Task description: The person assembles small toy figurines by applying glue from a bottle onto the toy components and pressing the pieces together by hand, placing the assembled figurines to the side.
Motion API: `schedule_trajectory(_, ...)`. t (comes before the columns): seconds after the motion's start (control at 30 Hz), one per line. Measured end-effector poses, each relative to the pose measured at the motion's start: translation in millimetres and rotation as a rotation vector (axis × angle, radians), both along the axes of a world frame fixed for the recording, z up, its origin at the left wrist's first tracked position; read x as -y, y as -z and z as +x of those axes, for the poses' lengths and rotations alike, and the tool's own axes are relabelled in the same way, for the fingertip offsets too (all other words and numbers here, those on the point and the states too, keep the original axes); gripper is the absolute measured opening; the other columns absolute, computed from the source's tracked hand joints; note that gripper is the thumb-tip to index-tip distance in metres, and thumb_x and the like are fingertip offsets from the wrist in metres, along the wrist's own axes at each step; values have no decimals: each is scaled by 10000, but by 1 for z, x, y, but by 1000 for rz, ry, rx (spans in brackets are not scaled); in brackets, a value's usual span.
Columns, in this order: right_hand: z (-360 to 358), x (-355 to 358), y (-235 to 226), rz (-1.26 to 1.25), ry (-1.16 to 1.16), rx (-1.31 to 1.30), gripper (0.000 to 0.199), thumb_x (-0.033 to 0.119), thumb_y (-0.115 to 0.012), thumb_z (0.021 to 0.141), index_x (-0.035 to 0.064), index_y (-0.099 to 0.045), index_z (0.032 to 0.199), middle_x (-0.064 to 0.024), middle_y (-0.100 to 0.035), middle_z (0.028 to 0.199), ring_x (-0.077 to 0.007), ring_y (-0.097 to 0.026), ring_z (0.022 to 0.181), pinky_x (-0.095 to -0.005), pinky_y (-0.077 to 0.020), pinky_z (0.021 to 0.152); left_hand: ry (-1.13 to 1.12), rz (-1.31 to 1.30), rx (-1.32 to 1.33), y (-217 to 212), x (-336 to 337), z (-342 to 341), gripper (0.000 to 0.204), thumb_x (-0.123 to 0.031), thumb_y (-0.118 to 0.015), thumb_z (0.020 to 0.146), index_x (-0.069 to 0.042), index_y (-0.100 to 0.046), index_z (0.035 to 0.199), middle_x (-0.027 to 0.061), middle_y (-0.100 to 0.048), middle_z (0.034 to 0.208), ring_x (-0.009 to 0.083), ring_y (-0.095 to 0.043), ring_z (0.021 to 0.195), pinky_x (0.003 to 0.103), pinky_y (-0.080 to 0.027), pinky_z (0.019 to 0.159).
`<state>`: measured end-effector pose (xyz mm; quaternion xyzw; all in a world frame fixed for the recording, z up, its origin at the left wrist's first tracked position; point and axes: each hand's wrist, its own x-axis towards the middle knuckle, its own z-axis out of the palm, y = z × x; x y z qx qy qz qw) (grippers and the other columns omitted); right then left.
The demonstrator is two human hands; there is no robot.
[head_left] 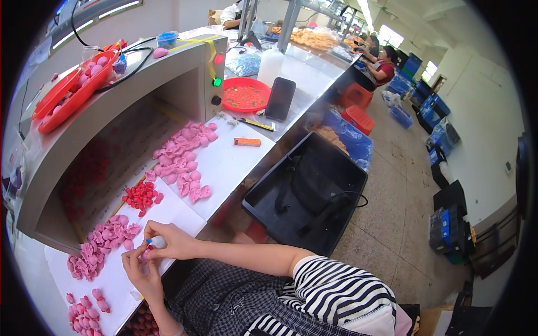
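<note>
My left hand pinches a small pink and red piece above the white table edge. Against it, my right hand grips a small white bottle with a blue tip. The fingers hide most of the pink piece. Just beyond lies a heap of pink ruffled pieces. Small glossy red pieces form a pile farther off, and more pink pieces spread out behind them. At the near left are several pink pieces with red parts joined to them.
A grey box-shaped machine with a wide opening stands along the far left, red trays on top. A red plate, a black phone, a cutter knife and an orange stick-like item lie beyond. A black crate stands right. People work farther back.
</note>
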<state>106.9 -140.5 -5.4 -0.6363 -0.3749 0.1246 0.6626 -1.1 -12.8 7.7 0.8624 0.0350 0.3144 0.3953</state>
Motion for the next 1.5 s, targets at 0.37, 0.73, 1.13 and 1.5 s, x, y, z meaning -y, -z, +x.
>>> schedule_trajectory(0.37, 4, 2, -2, 79, -96, -23, 384, 143, -755, 819, 10, -527, 1098, -92, -639, 984, -174, -617, 944, -344, -491, 877, -56, -16, 61, -2, -3, -2, 349, 25, -771, 713, -29, -648, 1035, 86, -597, 1027, 247, -544, 981, 356, -423, 911)
schedule_trajectory(0.73, 5, 9, -12, -3, -204, -39, 388, 154, -736, 844, 10, -524, 1135, -79, -633, 989, -132, -623, 888, -298, -489, 810, 26, 98, 63, -2, -7, -5, 320, -31, -765, 740, -40, -664, 1043, 100, -656, 1010, 296, -570, 1042, 397, -402, 995)
schedule_trajectory(1.13, 2, 13, -13, -157, -194, -87, 429, 203, -735, 828, 41, -481, 1133, -135, -662, 1011, -244, -654, 1008, -379, -462, 917, 45, 141, 43, -8, -4, -6, 275, -97, -764, 746, -73, -664, 1001, 70, -645, 919, 273, -559, 972, 499, -299, 1109)
schedule_trajectory(1.5, 2, 13, -16, -159, -201, -84, 403, 219, -728, 840, 41, -494, 1115, -141, -669, 1021, -256, -663, 1046, -390, -466, 940, 34, 167, 63, -6, -5, -5, 280, -61, -753, 751, -64, -658, 1014, 72, -620, 886, 264, -546, 921, 472, -329, 1077)
